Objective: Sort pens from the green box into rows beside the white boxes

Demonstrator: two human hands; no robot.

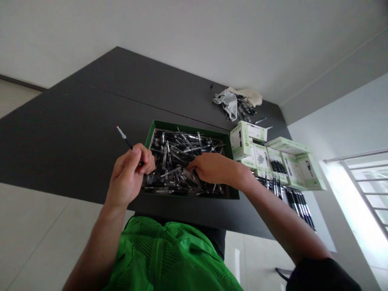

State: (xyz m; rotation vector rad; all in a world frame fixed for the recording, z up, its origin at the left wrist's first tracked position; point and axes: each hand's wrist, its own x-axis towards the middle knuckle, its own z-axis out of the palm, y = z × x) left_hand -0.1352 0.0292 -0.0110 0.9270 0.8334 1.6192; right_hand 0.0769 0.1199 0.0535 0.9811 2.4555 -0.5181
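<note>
My left hand (130,169) is closed around a slim black pen (124,137), whose pale front end with a small reddish tip sticks out up and to the left. It is raised beside the left edge of a green box (232,155). Inside the box lies a jumbled heap of clear and black pens (174,151). My right hand (209,167) reaches into this heap from the right, palm down. Its fingers are bent together among the pens, and whatever they grip is hidden.
Right of the green box stand several white and light-green cartons (262,157), some with pens upright inside. A row of black pens (298,204) lies nearer the table's right end. Farther back, grey and cream cloths (227,103) lie by loose pens on the dark table (75,121).
</note>
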